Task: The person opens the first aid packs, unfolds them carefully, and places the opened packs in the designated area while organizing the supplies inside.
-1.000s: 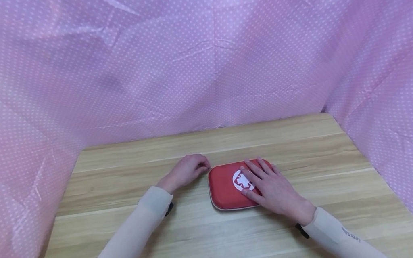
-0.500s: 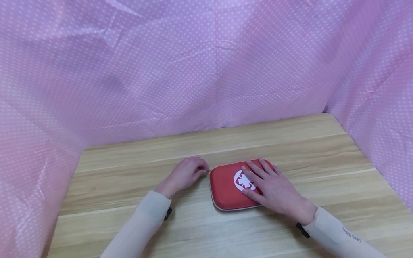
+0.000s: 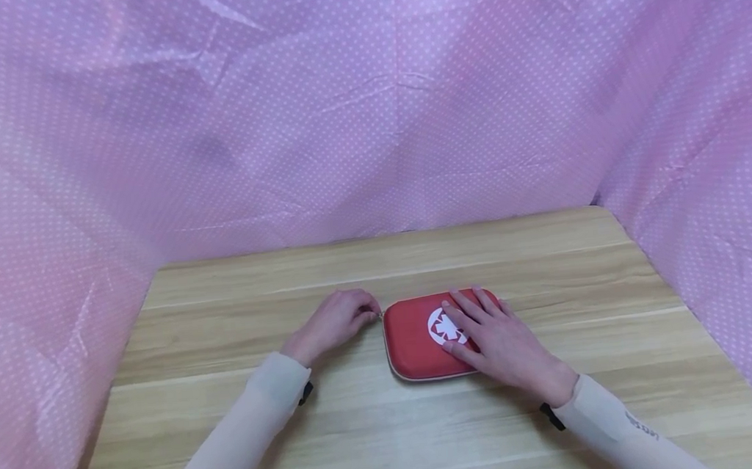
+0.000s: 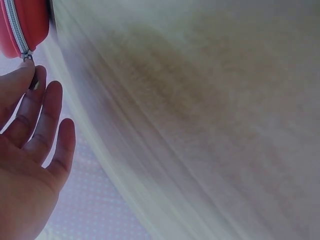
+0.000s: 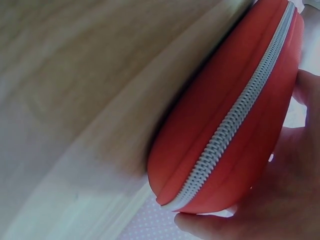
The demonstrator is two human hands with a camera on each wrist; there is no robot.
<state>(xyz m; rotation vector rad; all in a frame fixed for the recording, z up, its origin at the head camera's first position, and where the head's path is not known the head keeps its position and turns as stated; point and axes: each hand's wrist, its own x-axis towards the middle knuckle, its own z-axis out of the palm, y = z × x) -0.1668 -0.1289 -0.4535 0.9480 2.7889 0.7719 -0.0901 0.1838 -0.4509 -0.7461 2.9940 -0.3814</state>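
Observation:
A red zippered case (image 3: 411,342) with a white round emblem (image 3: 446,327) lies flat on the wooden table. At its far left corner, my left hand (image 3: 333,322) pinches a small zipper pull (image 4: 34,81) between thumb and index finger; the other fingers are loosely bent. The silver zipper (image 4: 17,27) runs along the case's side, and its teeth (image 5: 220,140) are meshed along the right end in the right wrist view. Over the right part of the lid rests my right hand (image 3: 504,346), fingers spread and covering part of the emblem.
The light wood-grain table (image 3: 287,448) extends around the case on all sides. Pink polka-dot cloth (image 3: 367,117) hangs behind the table and along both its sides. Dark straps (image 3: 552,417) show at both wrists.
My left hand has drawn slightly left and nearer to me, and a little gap now shows between its fingertips and the case corner. The right hand stays on the lid.

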